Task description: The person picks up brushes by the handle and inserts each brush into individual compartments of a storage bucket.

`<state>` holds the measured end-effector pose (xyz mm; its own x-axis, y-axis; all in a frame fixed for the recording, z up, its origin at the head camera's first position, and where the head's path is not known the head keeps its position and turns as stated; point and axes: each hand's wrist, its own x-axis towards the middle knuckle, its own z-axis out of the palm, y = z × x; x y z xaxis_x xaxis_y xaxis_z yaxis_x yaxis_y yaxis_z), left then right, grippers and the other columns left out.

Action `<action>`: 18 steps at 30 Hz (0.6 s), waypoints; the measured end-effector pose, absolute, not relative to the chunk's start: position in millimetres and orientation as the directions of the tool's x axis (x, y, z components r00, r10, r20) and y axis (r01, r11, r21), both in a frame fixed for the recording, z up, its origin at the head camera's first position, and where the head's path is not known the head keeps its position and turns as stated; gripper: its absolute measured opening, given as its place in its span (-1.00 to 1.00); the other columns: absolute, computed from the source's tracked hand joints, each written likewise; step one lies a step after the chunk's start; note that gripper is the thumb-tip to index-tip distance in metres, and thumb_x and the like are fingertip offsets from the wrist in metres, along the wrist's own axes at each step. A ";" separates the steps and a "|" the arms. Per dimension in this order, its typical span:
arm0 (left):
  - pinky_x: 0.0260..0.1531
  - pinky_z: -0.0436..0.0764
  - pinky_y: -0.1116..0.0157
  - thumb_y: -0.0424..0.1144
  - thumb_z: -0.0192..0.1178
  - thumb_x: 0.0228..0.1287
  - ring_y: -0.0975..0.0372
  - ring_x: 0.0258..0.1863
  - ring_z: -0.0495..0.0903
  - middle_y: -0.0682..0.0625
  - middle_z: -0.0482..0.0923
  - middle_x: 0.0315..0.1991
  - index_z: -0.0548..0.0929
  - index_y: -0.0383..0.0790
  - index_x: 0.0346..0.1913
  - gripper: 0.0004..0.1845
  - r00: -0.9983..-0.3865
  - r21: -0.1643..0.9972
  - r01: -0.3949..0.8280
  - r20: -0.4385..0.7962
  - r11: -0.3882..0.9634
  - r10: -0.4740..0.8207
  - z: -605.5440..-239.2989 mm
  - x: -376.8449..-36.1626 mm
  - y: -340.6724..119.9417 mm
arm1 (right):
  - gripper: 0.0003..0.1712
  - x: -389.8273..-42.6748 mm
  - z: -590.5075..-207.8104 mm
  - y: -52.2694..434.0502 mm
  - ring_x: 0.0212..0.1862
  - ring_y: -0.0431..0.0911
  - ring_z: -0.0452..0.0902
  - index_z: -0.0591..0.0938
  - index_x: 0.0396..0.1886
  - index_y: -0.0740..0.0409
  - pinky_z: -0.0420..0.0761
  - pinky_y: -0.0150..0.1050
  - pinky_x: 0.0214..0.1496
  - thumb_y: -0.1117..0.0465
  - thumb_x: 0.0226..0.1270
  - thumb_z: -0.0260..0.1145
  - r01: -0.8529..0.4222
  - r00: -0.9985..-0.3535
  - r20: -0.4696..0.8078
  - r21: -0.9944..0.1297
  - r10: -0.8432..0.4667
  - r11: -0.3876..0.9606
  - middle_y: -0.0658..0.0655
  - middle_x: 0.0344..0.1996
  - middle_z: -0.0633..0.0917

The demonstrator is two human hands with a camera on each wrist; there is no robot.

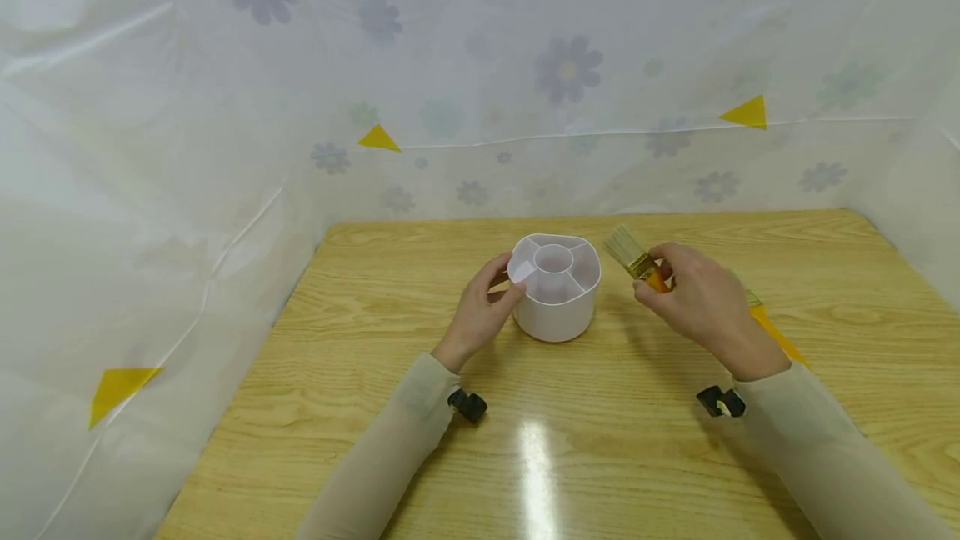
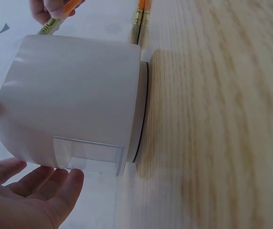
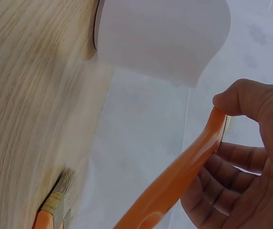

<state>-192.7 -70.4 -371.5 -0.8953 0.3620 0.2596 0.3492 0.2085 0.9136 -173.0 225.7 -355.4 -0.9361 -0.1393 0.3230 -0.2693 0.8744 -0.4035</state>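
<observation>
I count one white holder [image 1: 557, 286] and three brushes. My right hand [image 1: 693, 298] pinches one brush [image 1: 636, 257] just right of the holder, bristles pointing up-left; my left hand's [image 1: 483, 311] fingers rest relaxed against the holder.

Pale beige, seemingly sheer sleeves [image 1: 405, 432] — small black wrist-mounted cameras [image 1: 468, 404] — bare hands.

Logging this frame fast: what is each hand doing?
Left hand: open, fingers touching the white holder.
Right hand: pinching the orange-handled brush.
</observation>
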 end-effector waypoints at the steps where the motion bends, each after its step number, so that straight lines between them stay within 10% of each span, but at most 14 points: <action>1: 0.14 0.44 -0.04 -0.31 0.07 0.41 -0.16 0.26 0.33 -0.35 0.29 0.30 0.22 -0.42 0.39 -0.44 -0.895 0.914 0.349 0.259 0.208 0.363 -371.3 -192.7 -70.4 | -0.48 -172.8 -355.2 225.2 -0.40 -0.02 0.53 0.52 0.07 0.24 0.48 -0.16 -0.51 0.02 0.21 0.30 -0.272 -0.934 0.329 -0.403 -0.139 0.874 0.15 -0.33 0.64; 18: 0.14 0.43 -0.05 -0.32 0.06 0.41 -0.17 0.25 0.33 -0.37 0.28 0.30 0.22 -0.45 0.38 -0.44 -0.894 0.916 0.348 0.260 0.200 0.365 -370.2 -192.2 -70.3 | -0.51 -169.0 -351.7 220.0 -0.43 -0.06 0.51 0.54 0.04 0.23 0.45 -0.19 -0.52 0.04 0.19 0.32 -0.320 -0.902 0.401 -0.372 -0.160 0.872 0.11 -0.37 0.62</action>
<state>-192.2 -70.3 -370.2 -0.8938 0.3654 0.2601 0.3483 0.1998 0.9159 -169.0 220.0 -351.7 -0.9021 -0.1602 0.4006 -0.3198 0.8716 -0.3716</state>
